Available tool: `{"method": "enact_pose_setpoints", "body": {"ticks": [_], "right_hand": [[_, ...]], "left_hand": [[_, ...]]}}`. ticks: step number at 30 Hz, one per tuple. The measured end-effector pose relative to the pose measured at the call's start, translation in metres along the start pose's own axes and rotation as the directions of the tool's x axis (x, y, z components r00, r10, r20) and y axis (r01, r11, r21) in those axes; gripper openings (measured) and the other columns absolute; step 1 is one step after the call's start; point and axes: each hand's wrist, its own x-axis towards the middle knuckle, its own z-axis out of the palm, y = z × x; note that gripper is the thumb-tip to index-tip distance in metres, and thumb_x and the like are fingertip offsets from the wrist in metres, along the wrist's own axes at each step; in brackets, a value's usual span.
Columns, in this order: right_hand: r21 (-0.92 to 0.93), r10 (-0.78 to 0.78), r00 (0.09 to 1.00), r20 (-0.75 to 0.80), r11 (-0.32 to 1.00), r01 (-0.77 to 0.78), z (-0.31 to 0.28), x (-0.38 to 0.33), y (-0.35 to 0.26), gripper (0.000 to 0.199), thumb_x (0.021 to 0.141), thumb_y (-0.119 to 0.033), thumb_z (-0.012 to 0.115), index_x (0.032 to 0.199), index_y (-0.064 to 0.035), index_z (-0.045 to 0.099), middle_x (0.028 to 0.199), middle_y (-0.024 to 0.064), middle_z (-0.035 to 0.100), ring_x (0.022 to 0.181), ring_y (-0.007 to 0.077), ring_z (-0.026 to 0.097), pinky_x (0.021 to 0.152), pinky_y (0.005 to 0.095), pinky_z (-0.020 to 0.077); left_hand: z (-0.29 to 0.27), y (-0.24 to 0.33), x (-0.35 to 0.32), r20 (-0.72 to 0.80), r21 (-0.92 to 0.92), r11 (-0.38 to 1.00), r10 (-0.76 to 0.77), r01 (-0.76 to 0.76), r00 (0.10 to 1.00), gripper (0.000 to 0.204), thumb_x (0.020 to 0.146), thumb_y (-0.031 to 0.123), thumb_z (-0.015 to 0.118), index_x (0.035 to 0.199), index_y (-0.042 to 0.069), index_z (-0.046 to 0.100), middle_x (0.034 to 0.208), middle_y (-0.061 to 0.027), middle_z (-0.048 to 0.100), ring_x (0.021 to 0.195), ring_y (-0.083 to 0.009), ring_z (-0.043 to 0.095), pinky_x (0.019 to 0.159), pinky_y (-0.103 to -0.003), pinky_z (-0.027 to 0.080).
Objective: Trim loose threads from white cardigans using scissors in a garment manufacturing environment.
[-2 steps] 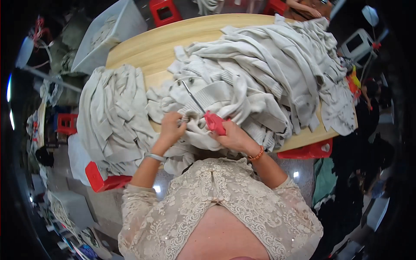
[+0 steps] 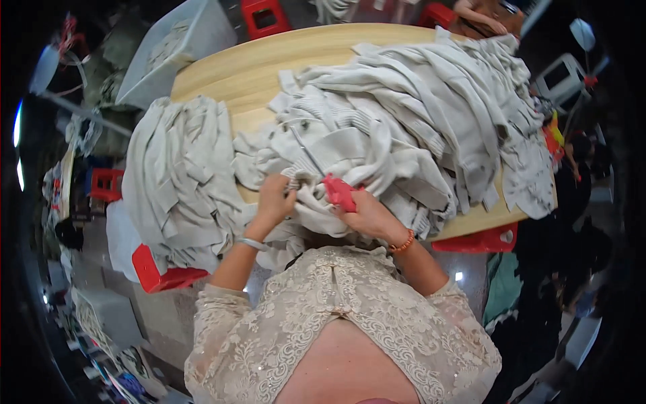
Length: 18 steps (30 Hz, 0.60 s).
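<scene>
My right hand (image 2: 369, 214) is closed around the red, wrapped-looking handle of a tool (image 2: 341, 193). From the handle a thin, straight metal shaft or blade points up and left over the cloth. Its exact kind I cannot make out. My left hand (image 2: 274, 198) pinches a fold of a pale grey knit garment (image 2: 311, 202) just left of the handle. This garment lies crumpled at the front of a larger heap of similar knitwear (image 2: 404, 101), with ribbed bands showing. The fingertips of both hands are partly hidden.
A second stack of pale knit garments (image 2: 182, 168) hangs over the left end of the wooden table (image 2: 235, 60). A white bin (image 2: 175, 47) stands beyond it. Red stools (image 2: 165, 273) are around the table. Another person's arm (image 2: 481, 15) rests at the far right.
The whole view has shifted slightly, so the table and heaps sit a little further right. Both hands keep nearly the same places on the garment and the tool.
</scene>
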Motion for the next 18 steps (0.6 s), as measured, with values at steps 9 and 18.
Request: {"method": "enact_pose_setpoints", "body": {"ticks": [9,18], "right_hand": [[-0.068,-0.179,0.973,0.145,0.979,0.190,-0.008,0.021,-0.057,0.068,0.074,-0.007,0.078,0.135,0.0035,0.048,0.127,0.0119,0.061,0.114,0.0163,0.058,0.097,0.0291,0.0445],[-0.347,-0.301,0.943,-0.145,0.908,0.236,-0.013,0.031,-0.064,0.030,0.071,-0.008,0.068,0.099,-0.0031,0.062,0.079,0.0191,0.065,0.073,0.0374,0.061,0.072,0.0401,0.0499]], "left_hand": [[-0.088,0.087,-0.002,0.404,-0.766,0.525,-0.056,0.371,0.913,0.017,0.087,0.010,0.068,0.099,-0.002,0.067,0.088,-0.0017,0.069,0.078,-0.0081,0.059,0.072,-0.026,0.049],[-0.254,0.126,-0.005,-0.724,-0.267,0.920,0.004,-0.285,0.689,0.026,0.093,0.026,0.059,0.100,0.002,0.061,0.098,-0.0086,0.064,0.088,-0.0163,0.059,0.078,-0.030,0.048]]}}
